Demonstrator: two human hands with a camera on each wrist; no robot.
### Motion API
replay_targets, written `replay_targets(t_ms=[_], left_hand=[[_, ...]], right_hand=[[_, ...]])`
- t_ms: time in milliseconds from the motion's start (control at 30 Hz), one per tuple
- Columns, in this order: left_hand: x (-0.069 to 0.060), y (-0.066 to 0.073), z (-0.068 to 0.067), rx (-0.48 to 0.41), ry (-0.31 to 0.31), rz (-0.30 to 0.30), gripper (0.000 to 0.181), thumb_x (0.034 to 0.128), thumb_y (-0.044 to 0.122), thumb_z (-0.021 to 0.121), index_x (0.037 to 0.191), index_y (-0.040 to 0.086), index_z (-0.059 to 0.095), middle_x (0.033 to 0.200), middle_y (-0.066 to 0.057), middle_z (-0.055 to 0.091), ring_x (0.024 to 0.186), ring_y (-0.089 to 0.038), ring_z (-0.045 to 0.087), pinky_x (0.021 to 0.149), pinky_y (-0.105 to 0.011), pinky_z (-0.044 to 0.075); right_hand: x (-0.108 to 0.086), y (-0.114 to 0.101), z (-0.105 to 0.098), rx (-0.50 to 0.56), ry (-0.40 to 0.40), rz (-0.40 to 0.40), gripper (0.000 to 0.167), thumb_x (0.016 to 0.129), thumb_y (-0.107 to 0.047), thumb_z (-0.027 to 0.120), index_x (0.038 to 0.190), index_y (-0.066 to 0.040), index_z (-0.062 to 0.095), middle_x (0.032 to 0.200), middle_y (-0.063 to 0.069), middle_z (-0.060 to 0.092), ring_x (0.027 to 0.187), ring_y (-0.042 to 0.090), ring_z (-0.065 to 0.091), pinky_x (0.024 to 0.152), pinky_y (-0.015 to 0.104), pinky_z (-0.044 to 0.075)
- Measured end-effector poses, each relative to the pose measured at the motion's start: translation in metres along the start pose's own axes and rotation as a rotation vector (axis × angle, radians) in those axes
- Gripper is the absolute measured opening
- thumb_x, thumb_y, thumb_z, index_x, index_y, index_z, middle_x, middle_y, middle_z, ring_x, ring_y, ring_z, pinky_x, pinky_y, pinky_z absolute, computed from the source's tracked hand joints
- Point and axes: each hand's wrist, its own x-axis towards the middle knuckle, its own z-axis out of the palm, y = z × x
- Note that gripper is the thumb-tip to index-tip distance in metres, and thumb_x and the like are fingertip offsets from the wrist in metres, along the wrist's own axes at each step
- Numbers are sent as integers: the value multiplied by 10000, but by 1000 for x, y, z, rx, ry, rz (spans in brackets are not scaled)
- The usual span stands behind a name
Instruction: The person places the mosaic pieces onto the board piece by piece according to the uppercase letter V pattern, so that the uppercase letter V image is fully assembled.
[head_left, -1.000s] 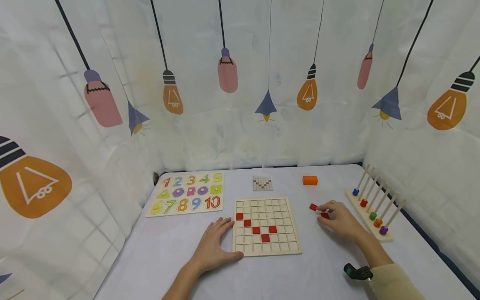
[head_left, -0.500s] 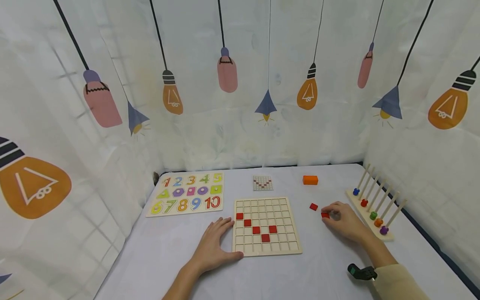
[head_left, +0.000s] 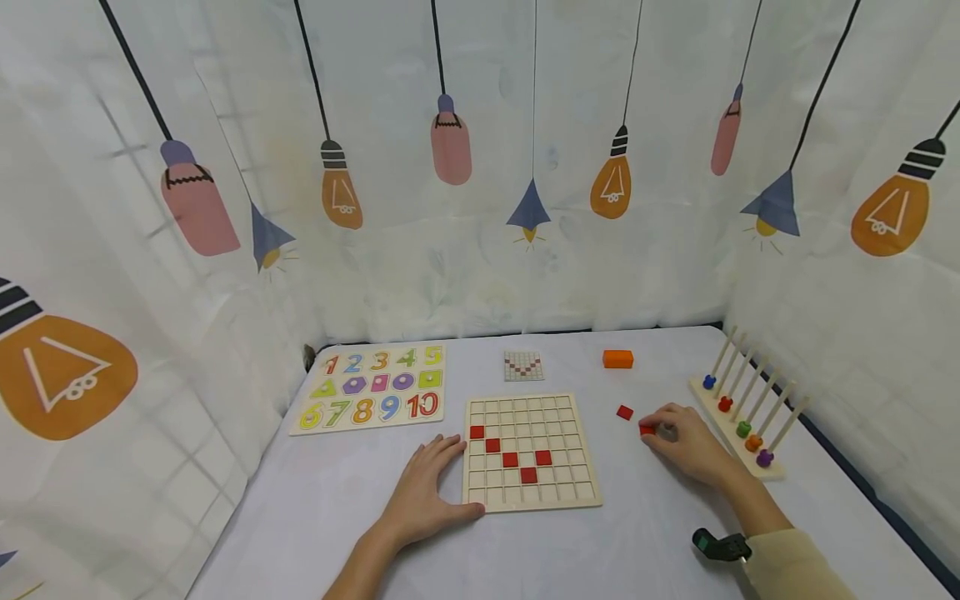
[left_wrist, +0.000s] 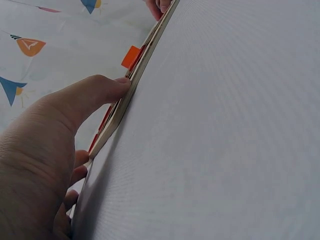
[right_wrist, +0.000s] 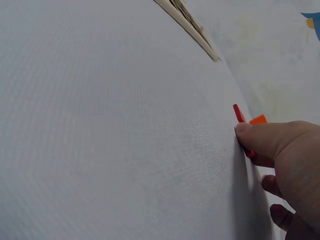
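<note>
A wooden grid board [head_left: 525, 417] lies in the middle of the head view, with several red square tiles set in its cells in a slanting line that turns upward at the right. My left hand [head_left: 427, 496] rests against its left side, fingers spread and thumb touching the near-left corner. Right of the board, my right hand [head_left: 686, 442] pinches a red square tile [head_left: 647, 430] between thumb and fingers, low at the table; the right wrist view shows this tile [right_wrist: 249, 153] mostly covered by the thumb. Another red square tile [head_left: 625, 412] lies loose just beyond it.
Behind the board lies a small pattern card [head_left: 523, 366], with an orange block [head_left: 618, 359] to its right. A number-and-shape puzzle board [head_left: 367, 389] is at back left. A peg rack with coloured beads [head_left: 738, 429] stands near the right table edge.
My right hand has drawn back slightly to the right, away from the loose tile, and now pinches the nearer tile. The left hand and the board have kept their places.
</note>
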Motion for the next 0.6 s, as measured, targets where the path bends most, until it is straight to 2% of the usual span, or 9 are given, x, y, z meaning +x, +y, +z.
replay_targets(t_ms=[167, 600], left_hand=[[0, -1, 0, 7, -4, 1, 1114, 717, 765, 909, 1622, 205, 578, 1736, 18, 502, 1691, -330, 350, 1430, -604, 197], [-1, -1, 0, 4, -2, 1, 1121, 711, 767, 912, 1620, 201, 581, 1729, 24, 512, 1694, -316, 347, 1431, -600, 196]], right_hand=[[-1, 0, 1, -9, 8, 6, 214, 1018, -234, 825, 1232, -238, 823, 1238, -3, 713, 1175, 248, 561, 984, 407, 565], [-1, -1, 2, -8, 9, 10, 218, 1016, -257, 829, 1233, -237, 822, 1242, 2, 714, 1175, 248, 554, 980, 407, 560]])
